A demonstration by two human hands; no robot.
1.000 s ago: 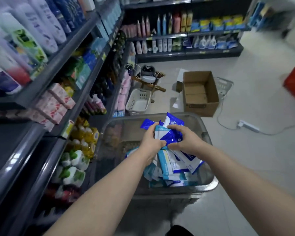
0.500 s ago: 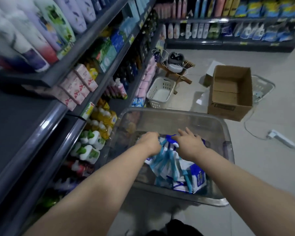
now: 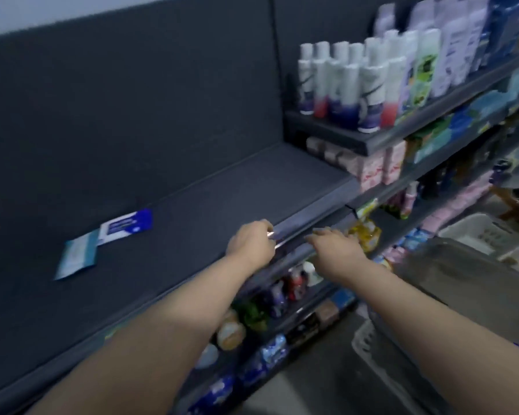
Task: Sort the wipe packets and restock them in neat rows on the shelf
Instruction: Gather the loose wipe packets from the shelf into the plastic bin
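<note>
Two wipe packets lie flat on the dark shelf, far to the left: a teal one and, just behind it, a white and blue one. My left hand is at the shelf's front lip with its fingers curled, and no packet shows in it. My right hand hovers just right of it, off the lip, palm down with straight fingers and nothing in it. Both hands are well to the right of the two packets. The view is blurred.
White bottles fill the upper shelf on the right, with pink boxes under them. Lower shelves hold bottles and packs. The clear bin stands blurred at right, with a white basket behind it.
My head has turned left from the bin to the shelf. Both hands have left the packets in the bin and come up to the shelf's front edge with nothing visible in them.
</note>
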